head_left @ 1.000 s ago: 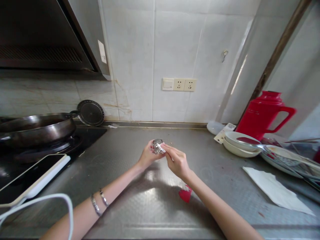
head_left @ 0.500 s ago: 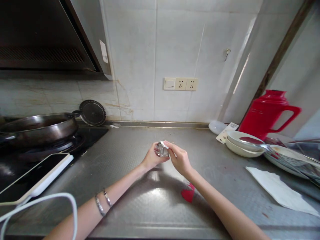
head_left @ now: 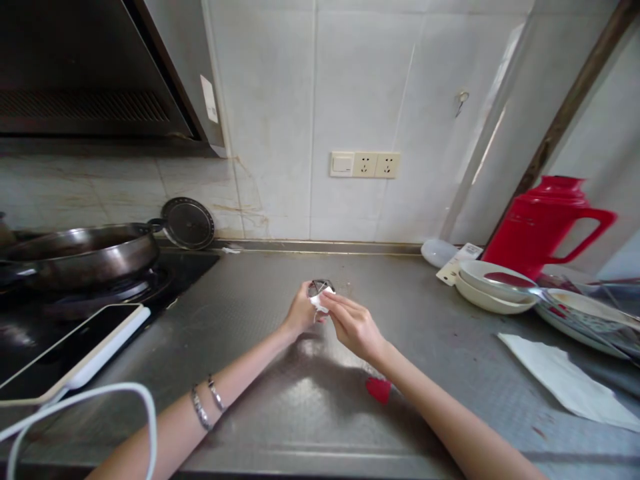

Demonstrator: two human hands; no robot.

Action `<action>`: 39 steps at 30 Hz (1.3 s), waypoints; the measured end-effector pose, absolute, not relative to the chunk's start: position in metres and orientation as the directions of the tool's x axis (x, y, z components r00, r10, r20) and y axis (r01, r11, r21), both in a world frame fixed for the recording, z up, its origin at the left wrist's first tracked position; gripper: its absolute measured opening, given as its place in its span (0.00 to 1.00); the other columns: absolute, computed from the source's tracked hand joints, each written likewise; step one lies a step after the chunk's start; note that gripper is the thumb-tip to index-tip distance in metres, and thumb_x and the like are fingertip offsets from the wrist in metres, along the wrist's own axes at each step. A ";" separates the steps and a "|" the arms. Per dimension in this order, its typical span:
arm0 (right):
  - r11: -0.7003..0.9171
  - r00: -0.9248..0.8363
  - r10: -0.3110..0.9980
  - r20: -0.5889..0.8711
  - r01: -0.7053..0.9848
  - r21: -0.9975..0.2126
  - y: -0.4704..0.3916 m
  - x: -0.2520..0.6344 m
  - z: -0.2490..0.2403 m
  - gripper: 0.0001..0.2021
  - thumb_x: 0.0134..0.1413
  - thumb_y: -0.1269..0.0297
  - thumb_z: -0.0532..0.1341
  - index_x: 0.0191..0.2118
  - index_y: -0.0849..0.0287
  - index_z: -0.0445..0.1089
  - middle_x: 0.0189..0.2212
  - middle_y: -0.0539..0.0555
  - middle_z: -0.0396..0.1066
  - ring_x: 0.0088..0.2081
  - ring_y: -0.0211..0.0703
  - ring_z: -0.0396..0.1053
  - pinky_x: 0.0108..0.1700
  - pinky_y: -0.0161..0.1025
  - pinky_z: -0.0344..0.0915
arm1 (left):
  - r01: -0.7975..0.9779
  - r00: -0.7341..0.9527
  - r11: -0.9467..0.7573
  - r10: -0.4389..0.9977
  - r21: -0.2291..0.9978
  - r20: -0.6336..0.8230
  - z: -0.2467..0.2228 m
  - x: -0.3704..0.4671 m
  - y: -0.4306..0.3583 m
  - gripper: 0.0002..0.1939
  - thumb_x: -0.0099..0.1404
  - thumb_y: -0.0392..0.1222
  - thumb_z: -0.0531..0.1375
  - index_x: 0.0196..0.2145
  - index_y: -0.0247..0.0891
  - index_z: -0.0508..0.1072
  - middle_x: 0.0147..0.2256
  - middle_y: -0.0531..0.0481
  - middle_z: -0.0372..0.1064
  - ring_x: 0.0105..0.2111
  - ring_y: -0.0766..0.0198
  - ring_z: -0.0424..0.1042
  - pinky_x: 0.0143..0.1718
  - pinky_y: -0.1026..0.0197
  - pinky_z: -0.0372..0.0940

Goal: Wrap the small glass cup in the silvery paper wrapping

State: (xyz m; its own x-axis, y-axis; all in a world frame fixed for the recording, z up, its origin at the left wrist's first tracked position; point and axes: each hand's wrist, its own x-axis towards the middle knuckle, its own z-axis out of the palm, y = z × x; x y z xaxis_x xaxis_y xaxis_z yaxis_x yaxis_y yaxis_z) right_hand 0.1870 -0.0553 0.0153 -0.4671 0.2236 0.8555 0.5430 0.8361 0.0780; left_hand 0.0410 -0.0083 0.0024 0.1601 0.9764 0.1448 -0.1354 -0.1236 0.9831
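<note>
Above the counter (head_left: 250, 300), well left of the bowls (head_left: 493, 301), our left hand (head_left: 300, 311) is curled around a small glassy object (head_left: 319, 287), probably for steadiness; our right hand (head_left: 356, 328) pinches white tissue (head_left: 321, 301) against it.

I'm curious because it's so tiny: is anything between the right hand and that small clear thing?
Yes. A crumpled white paper-like piece sits between the right hand and the small clear glass-like object, covering part of its near side. The left hand grips the object, with nothing visible between.
</note>
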 end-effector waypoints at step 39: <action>0.796 -0.288 0.344 0.894 0.594 -0.114 -0.046 0.203 0.026 0.15 0.62 0.75 0.50 0.49 0.60 0.68 0.44 0.61 0.75 0.50 0.46 0.72 0.50 0.41 0.72 | 0.031 0.351 -0.143 0.928 0.989 0.124 0.000 0.042 -0.014 0.35 0.43 0.43 0.70 0.49 0.37 0.63 0.31 0.52 0.67 0.29 0.64 0.69 0.19 0.66 0.67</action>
